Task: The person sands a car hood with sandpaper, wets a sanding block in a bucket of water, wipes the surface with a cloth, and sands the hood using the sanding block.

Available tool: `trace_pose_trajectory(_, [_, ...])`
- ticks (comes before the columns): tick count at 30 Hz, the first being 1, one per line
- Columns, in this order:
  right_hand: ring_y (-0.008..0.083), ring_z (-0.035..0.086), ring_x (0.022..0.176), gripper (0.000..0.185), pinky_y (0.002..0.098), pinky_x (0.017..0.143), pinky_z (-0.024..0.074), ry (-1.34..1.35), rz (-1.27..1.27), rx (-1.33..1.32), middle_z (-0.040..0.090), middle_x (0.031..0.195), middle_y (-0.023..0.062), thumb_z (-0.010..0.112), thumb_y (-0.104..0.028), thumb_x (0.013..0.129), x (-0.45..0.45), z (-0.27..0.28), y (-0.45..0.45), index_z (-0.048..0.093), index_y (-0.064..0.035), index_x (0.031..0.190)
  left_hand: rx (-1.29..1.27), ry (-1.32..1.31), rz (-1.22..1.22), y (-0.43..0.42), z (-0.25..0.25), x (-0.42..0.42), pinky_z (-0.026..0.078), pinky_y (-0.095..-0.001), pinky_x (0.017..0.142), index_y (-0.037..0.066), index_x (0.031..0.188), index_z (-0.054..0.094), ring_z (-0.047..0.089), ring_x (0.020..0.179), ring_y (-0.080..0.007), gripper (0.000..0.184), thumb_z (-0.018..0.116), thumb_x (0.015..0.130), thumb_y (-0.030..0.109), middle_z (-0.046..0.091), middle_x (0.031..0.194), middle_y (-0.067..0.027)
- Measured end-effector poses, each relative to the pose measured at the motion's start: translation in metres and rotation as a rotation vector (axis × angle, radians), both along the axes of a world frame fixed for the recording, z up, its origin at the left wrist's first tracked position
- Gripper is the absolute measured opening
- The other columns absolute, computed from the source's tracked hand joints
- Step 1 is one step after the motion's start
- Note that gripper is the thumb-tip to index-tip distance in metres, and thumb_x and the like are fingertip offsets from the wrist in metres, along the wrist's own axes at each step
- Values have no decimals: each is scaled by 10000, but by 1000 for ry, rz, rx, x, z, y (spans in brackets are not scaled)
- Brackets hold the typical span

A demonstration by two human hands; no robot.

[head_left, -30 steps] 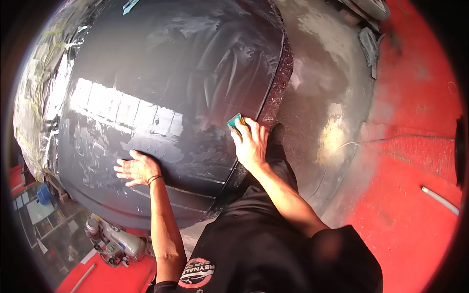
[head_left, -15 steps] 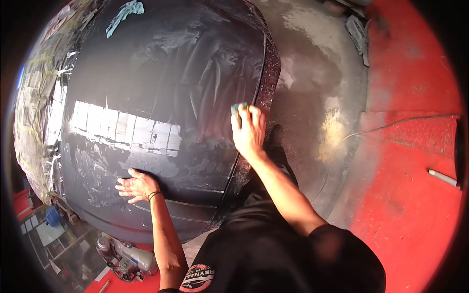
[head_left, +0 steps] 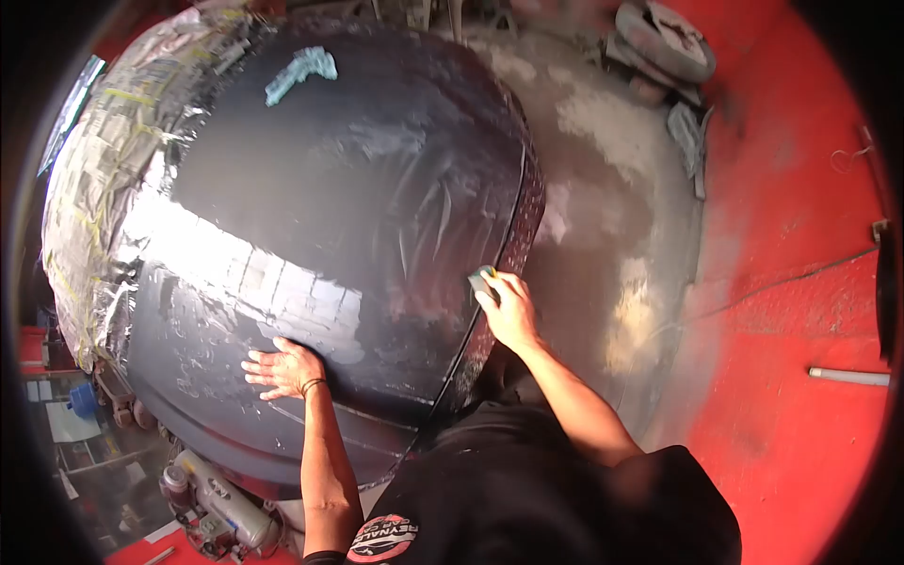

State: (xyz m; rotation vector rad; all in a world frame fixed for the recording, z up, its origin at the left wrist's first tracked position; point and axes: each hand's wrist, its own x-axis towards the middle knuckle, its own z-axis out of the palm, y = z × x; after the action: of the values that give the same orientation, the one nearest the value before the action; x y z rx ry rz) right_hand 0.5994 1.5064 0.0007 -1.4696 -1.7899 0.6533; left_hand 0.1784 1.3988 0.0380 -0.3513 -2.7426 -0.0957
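Note:
A dark car hood, wet and streaked with whitish residue, spreads out in front of me. My left hand lies flat on it near its front left part, fingers spread and nothing in them. By the right edge of the hood, my right hand is closed around a small grey-green sanding block. This block rests at the panel's edge, partly covered by my fingers. Farther up the hood lies a crumpled light-blue cloth.
Masking paper and plastic cover the car on the left. An air compressor stands at the lower left. A red wall rises on the right, with a pale tube and a cable. A tire lies at the top right.
My right hand has slid down along the hood's right edge with the sanding block. My view has shifted, showing more at the top. My left hand remains flat on the panel.

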Motion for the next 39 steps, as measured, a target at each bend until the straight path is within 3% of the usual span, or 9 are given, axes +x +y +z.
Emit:
trace_pose_trajectory(8, [399,770,1076,392,511,904,595,-447,119,-904,804,1126,221,772,-424,962,296,-61,-52,779,-92,1169,5,-76,6,8,16,15,108,-790,1309,58,1755,294,97,1739,-444,836,493,1139,587,156,1874,-216])
trace_pose_trajectory(11, [392,788,992,488,534,850,606,-1058,379,-1092,794,1068,264,692,-503,1005,430,-140,-152,823,-48,1118,125,-72,-53,3,12,13,52,-771,1325,81,1750,313,81,1743,-434,840,548,1119,583,172,1877,-191])
trace_pose_trajectory(18, [340,770,881,394,486,772,594,-540,7,-1195,787,925,178,690,-428,1019,464,-85,-257,823,-57,1022,400,-31,-363,-40,0,7,65,-684,1364,139,1665,502,186,1731,-393,681,704,1049,346,339,1831,-150])
trace_pose_trajectory(22, [305,752,828,359,465,737,584,-356,-76,-1135,772,883,151,700,-400,1018,465,-81,-236,807,-58,1003,555,-78,-674,-72,49,77,462,-529,1191,66,1288,753,676,1343,-355,252,662,1064,141,753,1355,-156])
trace_pose_trajectory(25, [279,739,788,334,449,710,576,-254,-121,-1090,760,851,130,708,-380,1017,487,-85,-215,795,-59,988,757,-604,-787,-73,86,209,599,-365,875,-2,1136,756,750,935,-206,147,671,1089,108,769,1017,-139])
trace_pose_trajectory(28, [253,726,749,310,433,684,568,-172,-167,-1040,749,819,109,716,-359,1016,535,-95,-193,783,-59,973,772,-1377,-814,-64,70,340,604,-359,1007,9,1252,806,753,1120,-174,240,714,1112,180,813,1166,-86])
trace_pose_trajectory(31, [227,713,709,288,417,657,560,-143,-205,-977,737,788,88,724,-339,1015,602,-114,-195,771,-60,958,758,-2116,-1016,5,176,446,575,-359,1092,15,1430,743,731,1228,-193,382,755,1100,208,789,1337,-120])
trace_pose_trajectory(36, [136,652,656,238,317,599,499,60,-107,-1133,699,785,50,727,-253,1027,684,-83,-130,686,-53,905,626,-2130,-2539,95,317,552,554,-437,837,2,1209,792,725,975,-290,307,776,1091,284,751,1072,-164])
trace_pose_trajectory(39, [135,635,642,232,299,596,491,168,-110,-1077,679,762,37,751,-247,1029,711,-87,-89,659,-51,946,982,-2249,-2578,111,338,621,560,-425,787,-17,998,740,744,887,-342,264,671,1151,187,747,947,-161])
